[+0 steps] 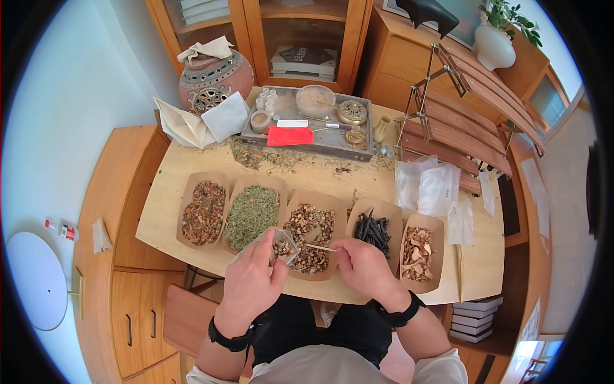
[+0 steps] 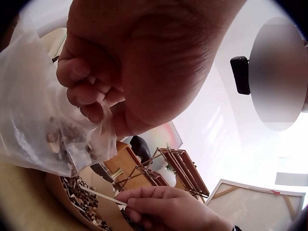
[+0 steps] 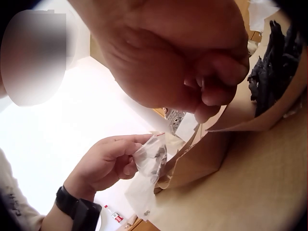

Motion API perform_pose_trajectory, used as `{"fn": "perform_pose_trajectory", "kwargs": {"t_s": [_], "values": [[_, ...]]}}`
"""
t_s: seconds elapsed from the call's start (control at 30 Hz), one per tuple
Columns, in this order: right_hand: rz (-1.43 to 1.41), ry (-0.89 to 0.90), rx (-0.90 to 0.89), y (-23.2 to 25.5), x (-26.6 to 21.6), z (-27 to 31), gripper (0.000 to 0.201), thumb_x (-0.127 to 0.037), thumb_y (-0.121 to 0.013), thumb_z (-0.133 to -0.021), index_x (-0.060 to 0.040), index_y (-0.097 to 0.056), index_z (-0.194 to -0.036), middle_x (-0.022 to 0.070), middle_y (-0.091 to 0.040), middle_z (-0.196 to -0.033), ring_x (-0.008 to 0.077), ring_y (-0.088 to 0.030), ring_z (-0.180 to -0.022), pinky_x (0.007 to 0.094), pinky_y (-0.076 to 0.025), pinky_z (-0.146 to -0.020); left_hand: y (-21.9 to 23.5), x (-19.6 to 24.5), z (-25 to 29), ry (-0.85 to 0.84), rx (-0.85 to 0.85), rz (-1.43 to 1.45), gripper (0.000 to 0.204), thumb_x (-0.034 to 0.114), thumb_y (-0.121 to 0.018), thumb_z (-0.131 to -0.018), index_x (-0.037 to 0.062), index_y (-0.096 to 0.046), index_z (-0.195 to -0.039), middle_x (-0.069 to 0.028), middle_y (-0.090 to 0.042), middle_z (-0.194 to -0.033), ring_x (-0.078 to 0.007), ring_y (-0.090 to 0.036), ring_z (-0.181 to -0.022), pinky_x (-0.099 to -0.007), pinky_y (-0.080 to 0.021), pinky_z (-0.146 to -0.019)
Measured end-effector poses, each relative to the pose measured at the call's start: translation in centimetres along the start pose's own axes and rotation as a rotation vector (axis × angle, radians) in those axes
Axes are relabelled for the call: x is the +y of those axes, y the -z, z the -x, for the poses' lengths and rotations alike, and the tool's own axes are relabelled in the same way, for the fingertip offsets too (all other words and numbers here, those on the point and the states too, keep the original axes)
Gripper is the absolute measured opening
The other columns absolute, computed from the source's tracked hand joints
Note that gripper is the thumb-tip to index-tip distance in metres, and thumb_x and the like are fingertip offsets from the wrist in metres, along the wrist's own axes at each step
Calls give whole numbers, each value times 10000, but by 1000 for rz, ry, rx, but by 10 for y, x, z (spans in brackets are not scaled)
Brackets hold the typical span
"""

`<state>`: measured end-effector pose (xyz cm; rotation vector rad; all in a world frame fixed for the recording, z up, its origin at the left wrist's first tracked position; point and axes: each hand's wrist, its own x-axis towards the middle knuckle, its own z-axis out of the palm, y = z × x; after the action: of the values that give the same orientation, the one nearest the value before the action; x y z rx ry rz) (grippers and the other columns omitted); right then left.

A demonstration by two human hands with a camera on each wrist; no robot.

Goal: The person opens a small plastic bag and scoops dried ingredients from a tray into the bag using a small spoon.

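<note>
The left hand [image 1: 254, 272] pinches the edge of a clear plastic bag [image 1: 284, 246] that holds some brown chopped pieces; the bag [image 2: 33, 110] hangs from curled fingers in the left wrist view. Between the right hand's [image 1: 368, 265] thumb and fingers is a thin pale stick [image 1: 320, 248], its far end over the paper tray [image 1: 313, 198] of brown chopped pieces [image 1: 313, 221]. In the left wrist view the stick [image 2: 103, 196] reaches toward the bag's lower edge, above those pieces. Whether its tip touches them is hard to tell.
Paper trays hold red-brown mix [image 1: 203, 214], green herbs [image 1: 252, 214], dark pods [image 1: 373, 235] and pale slices [image 1: 417, 256]. Behind stand a grey tray [image 1: 256, 139] with jars and a red packet [image 1: 290, 136], and a clay pot [image 1: 217, 77]. Plastic bags [image 1: 438, 185] and a wooden rack [image 1: 457, 128] are right.
</note>
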<state>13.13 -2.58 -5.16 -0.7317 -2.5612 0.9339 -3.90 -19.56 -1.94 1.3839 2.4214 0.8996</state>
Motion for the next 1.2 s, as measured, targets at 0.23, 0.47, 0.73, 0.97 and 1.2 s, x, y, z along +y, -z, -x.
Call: {"fn": "perform_pose_trajectory", "kwargs": {"t_s": [0.23,0.47,0.73,0.97,1.2], "values": [[-334,-268,-102,1,8,-7,192,-112,-581,-973,-12,-704,-1081,171,-706,-827,297,-698,-753,387,-541,-687,-3,-7,1,-50,75,-6,542,125,-667,-895,-48,-549,-1395,-135,-656,-884,-283,-653,-732,-408,-531,-669],[-435,-325,-117,13,11,-7,203,-97,-526,-1027,-3,-687,-1107,16,-644,-791,80,-575,-708,254,-486,-660,-5,-7,0,-37,74,-8,541,127,-668,-895,-48,-550,-1393,-133,-655,-881,-287,-654,-740,-411,-534,-679],[-204,30,57,29,-27,2,168,-3,-626,-932,-34,-687,-1086,107,-656,-789,236,-658,-728,345,-532,-643,-6,-3,-2,-53,50,3,531,136,-664,-888,-63,-546,-1366,-201,-691,-1002,-361,-690,-838,-451,-562,-751],[207,165,197,38,-28,5,166,-8,-667,-858,-40,-673,-1020,122,-673,-831,314,-682,-802,417,-568,-689,-5,-3,0,-23,38,15,533,127,-663,-890,-45,-549,-1382,-163,-674,-940,-323,-672,-791,-428,-547,-718],[35,-9,-16,8,-2,8,137,-63,-618,-917,-34,-686,-1033,173,-721,-931,356,-710,-855,457,-580,-730,-1,-1,2,-12,21,29,544,130,-656,-889,-64,-536,-1382,-190,-688,-1006,-360,-687,-843,-452,-561,-751]]}}
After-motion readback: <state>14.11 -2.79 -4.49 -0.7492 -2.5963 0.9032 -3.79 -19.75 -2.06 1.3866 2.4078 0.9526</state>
